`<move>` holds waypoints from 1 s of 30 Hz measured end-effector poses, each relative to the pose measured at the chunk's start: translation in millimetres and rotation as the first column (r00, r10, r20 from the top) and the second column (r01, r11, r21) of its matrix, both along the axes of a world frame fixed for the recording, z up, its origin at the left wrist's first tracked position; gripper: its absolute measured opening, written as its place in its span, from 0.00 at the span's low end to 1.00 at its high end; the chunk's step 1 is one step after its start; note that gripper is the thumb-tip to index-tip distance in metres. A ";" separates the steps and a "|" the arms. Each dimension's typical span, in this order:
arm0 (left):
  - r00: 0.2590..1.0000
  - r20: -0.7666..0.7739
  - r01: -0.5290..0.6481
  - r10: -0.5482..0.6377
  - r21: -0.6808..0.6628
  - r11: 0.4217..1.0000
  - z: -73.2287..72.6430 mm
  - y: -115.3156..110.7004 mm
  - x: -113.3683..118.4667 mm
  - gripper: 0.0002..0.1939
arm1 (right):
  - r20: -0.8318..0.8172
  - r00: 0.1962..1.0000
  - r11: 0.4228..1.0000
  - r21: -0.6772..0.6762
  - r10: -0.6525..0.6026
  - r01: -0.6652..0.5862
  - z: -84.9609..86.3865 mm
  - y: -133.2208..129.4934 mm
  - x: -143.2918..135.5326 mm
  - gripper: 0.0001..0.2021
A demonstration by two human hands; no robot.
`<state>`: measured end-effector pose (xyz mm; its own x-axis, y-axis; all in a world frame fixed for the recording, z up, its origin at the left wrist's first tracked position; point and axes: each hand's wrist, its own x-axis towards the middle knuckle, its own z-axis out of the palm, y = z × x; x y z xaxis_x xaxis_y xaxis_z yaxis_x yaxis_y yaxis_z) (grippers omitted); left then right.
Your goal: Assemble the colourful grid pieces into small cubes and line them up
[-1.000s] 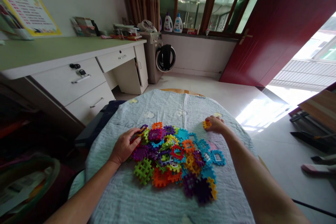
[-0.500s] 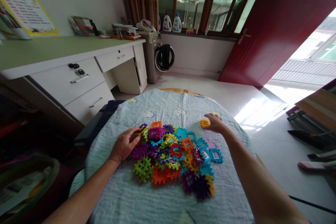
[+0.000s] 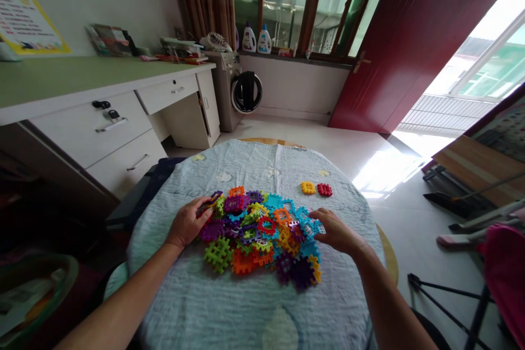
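Loads of bright notched plastic tiles (image 3: 246, 229) are sitting mid-frame on the cloth-covered counter (image 3: 184, 301). The right hand (image 3: 334, 229) is pinching a light-blue plastic lattice tile (image 3: 319, 226), narrow grip, at the heap's right edge; the left hand (image 3: 188, 224) is touching the left edge, can't tell if it's holding anything.

And the right hand (image 3: 334, 231) has let go of the yellow square plastic lattice piece (image 3: 308, 188), uncovering a red square plastic lattice piece (image 3: 325, 190) just beside it! Now it's back at the multicoloured plastic heap (image 3: 258, 232), fingers around a light-blue window-shaped plastic piece (image 3: 319, 227).
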<state>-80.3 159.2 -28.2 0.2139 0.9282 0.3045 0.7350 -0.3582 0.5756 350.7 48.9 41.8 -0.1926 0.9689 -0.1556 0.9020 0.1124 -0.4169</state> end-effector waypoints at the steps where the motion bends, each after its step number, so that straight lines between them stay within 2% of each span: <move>1: 1.000 0.002 -0.003 0.003 -0.002 1.000 0.4 0.0 0.3 0.23 | 0.030 0.999 1.000 0.005 0.027 -0.027 -3.4 -0.9 -4.6 0.28; 4: 1.000 0.006 -0.015 0.015 -0.001 1.000 0.6 0.1 1.1 0.24 | 0.121 0.990 0.998 0.003 0.065 -0.066 -10.9 0.9 -13.7 0.33; 7: 1.000 0.008 -0.018 0.018 0.003 1.000 -0.5 0.6 0.9 0.23 | 0.129 0.990 0.998 0.022 0.055 -0.059 -13.9 3.5 -15.9 0.30; 12: 1.000 0.003 -0.018 0.018 0.003 1.000 -2.3 1.4 -0.4 0.23 | -0.050 0.999 0.994 0.108 0.015 -0.009 -16.5 5.2 -12.7 0.23; 15: 1.000 0.002 -0.015 0.015 -0.004 1.000 -2.1 1.1 -0.4 0.23 | -0.154 0.988 0.986 0.164 -0.002 0.027 -19.9 6.4 -10.4 0.23; 19: 1.000 0.000 -0.015 0.015 -0.010 1.000 -0.7 0.2 0.2 0.22 | -0.196 0.978 0.978 0.180 -0.071 0.107 -21.4 9.2 -8.1 0.23; 24: 1.000 -0.005 -0.018 0.018 -0.012 1.000 1.3 -0.5 0.8 0.23 | -0.210 0.957 0.972 0.080 -0.198 0.219 -19.7 15.6 -2.8 0.10; 28: 1.000 -0.012 -0.021 0.021 -0.008 1.000 1.7 -0.6 1.1 0.23 | -0.181 0.931 0.935 0.106 -0.316 0.337 -24.6 22.3 4.6 0.11; 30: 1.000 -0.009 -0.024 0.024 -0.007 1.000 1.7 -0.6 1.3 0.23 | -0.227 0.907 0.916 0.112 -0.354 0.386 -29.6 24.9 8.3 0.11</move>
